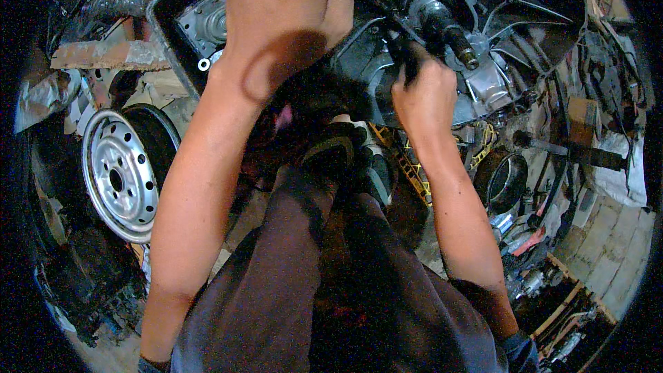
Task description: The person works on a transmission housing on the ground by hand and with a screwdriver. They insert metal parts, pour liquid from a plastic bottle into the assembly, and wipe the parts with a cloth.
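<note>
A grey cast bell housing (525, 45) fills the top of the head view, with ribbed walls and a splined shaft (449, 34) pointing toward me. My right hand (426, 93) reaches inside it below the shaft, fingers curled closed. Something dark shows at those fingers, too shadowed to name. Higher up, my left hand (286, 10) is at the housing's left side, its back toward me. Most of its fingers lie past the upper edge, so its grip is hidden. Left of that wrist, a dark-rimmed opening (168, 45) frames a grey metal part (205, 24).
A silver steel wheel rim (117, 176) stands at the left, below a rough brownish slab (110, 55). Under the housing lies a yellow lattice piece (412, 178). A round black ring (503, 179) and a hammer-like tool (573, 150) are at the right, among clutter.
</note>
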A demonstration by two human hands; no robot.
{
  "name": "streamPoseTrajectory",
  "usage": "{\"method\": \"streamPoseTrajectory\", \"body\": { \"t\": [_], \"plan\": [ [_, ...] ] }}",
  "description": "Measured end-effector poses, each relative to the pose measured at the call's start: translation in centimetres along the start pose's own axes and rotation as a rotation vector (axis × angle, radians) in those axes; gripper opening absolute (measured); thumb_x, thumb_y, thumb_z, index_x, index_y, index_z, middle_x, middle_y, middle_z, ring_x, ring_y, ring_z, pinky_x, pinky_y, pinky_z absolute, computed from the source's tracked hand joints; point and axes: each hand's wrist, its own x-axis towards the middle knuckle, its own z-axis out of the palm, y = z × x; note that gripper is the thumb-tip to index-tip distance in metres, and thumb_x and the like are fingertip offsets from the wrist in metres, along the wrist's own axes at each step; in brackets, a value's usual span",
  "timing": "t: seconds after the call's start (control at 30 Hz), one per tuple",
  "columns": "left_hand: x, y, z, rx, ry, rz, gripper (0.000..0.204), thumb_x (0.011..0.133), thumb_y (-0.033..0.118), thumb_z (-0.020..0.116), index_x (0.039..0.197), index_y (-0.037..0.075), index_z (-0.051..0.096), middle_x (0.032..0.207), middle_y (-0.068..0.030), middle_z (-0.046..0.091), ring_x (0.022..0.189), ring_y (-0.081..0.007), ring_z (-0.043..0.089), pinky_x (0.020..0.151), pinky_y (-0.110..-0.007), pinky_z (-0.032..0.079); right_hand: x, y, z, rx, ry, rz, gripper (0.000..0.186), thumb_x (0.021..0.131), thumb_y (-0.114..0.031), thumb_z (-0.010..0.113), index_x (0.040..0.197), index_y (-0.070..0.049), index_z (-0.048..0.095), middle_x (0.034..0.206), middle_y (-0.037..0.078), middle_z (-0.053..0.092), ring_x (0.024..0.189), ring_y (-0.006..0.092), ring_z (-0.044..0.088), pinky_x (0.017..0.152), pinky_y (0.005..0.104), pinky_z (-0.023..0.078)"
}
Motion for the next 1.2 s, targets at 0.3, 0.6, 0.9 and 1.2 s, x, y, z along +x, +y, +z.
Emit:
{"method": "streamPoseTrajectory", "body": {
  "t": [0.3,0.6,0.9,1.2],
  "plan": [
    [0.6,0.2,-0.5,-0.041,-0.048,-0.041,0.041,0.084,0.004,0.058,0.125,0.008,0.06,0.103,-0.0135,0.062,0.123,-0.0353,0.047,0.102,-0.046,0.027,-0.7,0.2,0.2,0.091,-0.042,0.075,0.027,0.085,-0.004,0.06,0.11,-0.003,0.069,0.097,0.027,0.067,0.09,0.0463,0.064,0.08,0.0486,0.052],
    [0.2,-1.3,0.6,-0.079,-0.012,-0.002,0.042,0.079,0.003,0.062,0.121,0.01,0.063,0.105,-0.0107,0.063,0.123,-0.0334,0.047,0.101,-0.047,0.031,-0.9,-0.5,-2.4,0.288,0.013,-0.143,0.026,0.082,-0.005,0.063,0.108,0.001,0.068,0.094,0.026,0.067,0.087,0.0436,0.066,0.078,0.0459,0.053],
    [0.0,-0.7,0.0,-0.06,-0.06,-0.043,0.06,0.073,0.001,0.059,0.13,0.018,0.06,0.098,-0.0064,0.062,0.126,-0.0295,0.043,0.1,-0.043,0.026,0.0,-2.4,-4.0,0.172,-0.17,-0.289,0.022,0.078,-0.014,0.063,0.098,-0.008,0.069,0.092,0.022,0.068,0.084,0.0405,0.066,0.077,0.0497,0.055],
    [0.4,-0.3,0.1,-0.051,-0.082,-0.055,0.058,0.07,0.003,0.058,0.128,0.014,0.063,0.096,-0.0077,0.061,0.123,-0.0313,0.045,0.099,-0.042,0.028,1.6,-3.4,-6.1,0.017,-0.269,-0.362,0.019,0.078,-0.018,0.064,0.091,-0.005,0.067,0.09,0.019,0.068,0.083,0.0391,0.067,0.075,0.0468,0.056]
  ]
}}
